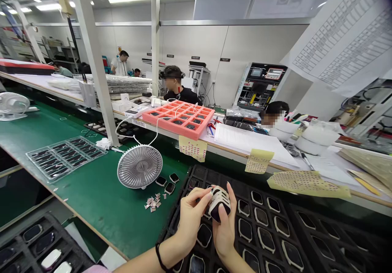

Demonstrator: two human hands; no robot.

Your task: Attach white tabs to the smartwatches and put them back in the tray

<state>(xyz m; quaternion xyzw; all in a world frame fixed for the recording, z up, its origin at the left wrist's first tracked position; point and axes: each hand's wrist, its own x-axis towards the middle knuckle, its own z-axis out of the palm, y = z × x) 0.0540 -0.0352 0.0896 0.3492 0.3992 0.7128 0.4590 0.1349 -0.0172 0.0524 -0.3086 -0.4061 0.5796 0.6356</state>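
Both hands meet over a black compartment tray (241,224). My left hand (191,218) and my right hand (223,234) pinch a small rounded-square dark device (219,204) banded with white strips. Its fingertips-side face is partly hidden by my fingers. The tray's cells under my hands hold similar dark rounded-square pieces with pale rims, like watch bodies. A black band (159,256) circles my left wrist. A second black tray (333,240) adjoins the first on the right.
A green bench mat (104,207) lies left of the trays, bearing a round grey fan (139,166), several black pieces (169,183), paper scraps (153,202) and a clear tray (65,157). A pink foam tray (178,119) and yellow perforated sheets (308,184) sit ahead. Co-workers (179,86) sit beyond.
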